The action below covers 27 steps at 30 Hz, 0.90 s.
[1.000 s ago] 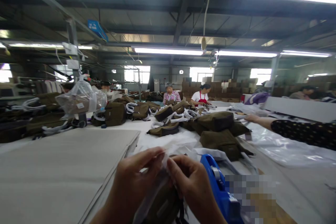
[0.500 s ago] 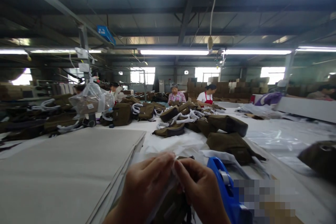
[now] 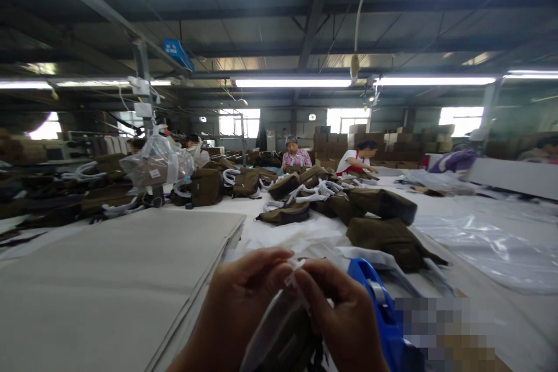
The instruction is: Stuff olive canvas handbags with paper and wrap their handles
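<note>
My left hand [image 3: 244,293] and my right hand [image 3: 337,302] meet at the bottom centre, fingertips close together. Both pinch a thin white wrapping strip [image 3: 272,325] at its upper end. Below and between the hands is an olive-green bag [image 3: 290,346], partly covered by the white wrapping and partly hidden by my right hand. A blue tape dispenser [image 3: 379,302] stands just right of my right hand.
Flat pale sheets [image 3: 117,279] lie stacked at the left. Beyond the hands are several olive bags [image 3: 387,238] with white-wrapped straps. Clear plastic [image 3: 492,250] lies at the right. Two people [image 3: 355,161] work across the table; a pole with a plastic bag [image 3: 157,163] stands left.
The fingertips have shifted slightly and more of the white strip shows between my hands. A dark bag at the right edge has gone from view. The person in red and white now leans with an arm out.
</note>
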### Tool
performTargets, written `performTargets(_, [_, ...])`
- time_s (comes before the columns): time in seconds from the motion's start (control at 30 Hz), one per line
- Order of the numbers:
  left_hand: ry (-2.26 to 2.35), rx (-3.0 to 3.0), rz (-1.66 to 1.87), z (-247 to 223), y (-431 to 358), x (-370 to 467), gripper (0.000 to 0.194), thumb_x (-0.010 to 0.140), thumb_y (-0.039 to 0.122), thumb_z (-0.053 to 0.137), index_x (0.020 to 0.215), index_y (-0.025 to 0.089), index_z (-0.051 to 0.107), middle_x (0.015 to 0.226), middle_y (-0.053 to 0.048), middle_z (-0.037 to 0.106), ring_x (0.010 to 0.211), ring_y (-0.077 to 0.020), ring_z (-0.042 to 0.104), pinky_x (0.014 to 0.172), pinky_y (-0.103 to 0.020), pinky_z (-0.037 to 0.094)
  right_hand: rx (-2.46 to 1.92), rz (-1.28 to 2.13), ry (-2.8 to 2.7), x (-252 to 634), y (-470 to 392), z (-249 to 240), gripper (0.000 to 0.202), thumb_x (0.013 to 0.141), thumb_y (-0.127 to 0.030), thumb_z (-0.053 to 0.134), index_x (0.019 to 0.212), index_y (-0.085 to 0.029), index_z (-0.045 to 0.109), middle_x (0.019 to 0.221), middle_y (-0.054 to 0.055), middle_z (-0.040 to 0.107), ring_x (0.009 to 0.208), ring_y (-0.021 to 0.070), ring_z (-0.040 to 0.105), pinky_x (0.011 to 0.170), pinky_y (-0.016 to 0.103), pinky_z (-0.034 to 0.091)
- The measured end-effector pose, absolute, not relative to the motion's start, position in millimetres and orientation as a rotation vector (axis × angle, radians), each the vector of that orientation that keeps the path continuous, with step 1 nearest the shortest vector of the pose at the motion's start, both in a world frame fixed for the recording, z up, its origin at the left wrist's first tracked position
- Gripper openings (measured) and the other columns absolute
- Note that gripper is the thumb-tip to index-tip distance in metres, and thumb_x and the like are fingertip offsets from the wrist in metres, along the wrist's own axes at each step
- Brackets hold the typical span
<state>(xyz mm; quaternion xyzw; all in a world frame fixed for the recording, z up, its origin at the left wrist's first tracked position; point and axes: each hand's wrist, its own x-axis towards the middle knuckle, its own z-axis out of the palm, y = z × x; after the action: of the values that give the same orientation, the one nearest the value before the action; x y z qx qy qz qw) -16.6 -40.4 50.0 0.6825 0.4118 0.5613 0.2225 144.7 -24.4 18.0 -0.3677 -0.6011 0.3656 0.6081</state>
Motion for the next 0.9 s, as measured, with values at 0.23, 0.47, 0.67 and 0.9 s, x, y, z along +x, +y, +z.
performTargets(0.23, [1.086,1.697,1.487,54.0,-38.0,-16.2,0.015,0.086,0.034,0.074,0.092,0.023,0.081,0.086,-0.001,0.081,0.074,-0.0166,0.077,0.067,-0.018,0.062,-0.835,0.457,-1.550,148.9,-22.5,20.6,0.016,0.089,-0.038,0.071,0.080,-0.026,0.074,0.064,-0.004,0.067,0.054,0.0114,0.058,0.053,0.020,0.046])
performTargets(0.47, [1.109,1.768,1.589,60.0,-39.5,-8.1,0.020,0.080,0.020,0.078,0.100,0.024,0.078,0.081,0.002,0.081,0.074,-0.0150,0.078,0.069,-0.016,0.062,-0.556,-0.127,-1.689,161.5,-16.3,26.5,0.015,0.090,-0.017,0.068,0.101,-0.026,0.071,0.095,0.004,0.071,0.063,0.0114,0.065,0.059,0.021,0.053])
performTargets(0.67, [0.938,1.518,1.914,67.0,-30.7,-21.9,0.021,0.076,0.020,0.085,0.094,0.024,0.076,0.081,0.004,0.081,0.073,-0.0113,0.076,0.069,-0.012,0.060,-0.476,-0.237,-1.984,170.7,-9.8,15.5,0.020,0.093,-0.008,0.059,0.099,-0.020,0.073,0.084,0.003,0.074,0.069,0.0155,0.066,0.057,0.027,0.049])
performTargets(0.9, [1.130,1.661,1.668,52.1,-25.7,-32.9,0.035,0.098,0.050,0.057,0.115,0.024,0.073,0.110,-0.005,0.079,0.099,-0.0196,0.076,0.082,-0.025,0.063,-0.653,-0.011,-1.796,190.5,-4.1,-32.8,0.030,0.095,-0.007,0.059,0.117,-0.025,0.070,0.106,0.004,0.075,0.092,0.0147,0.072,0.078,0.023,0.059])
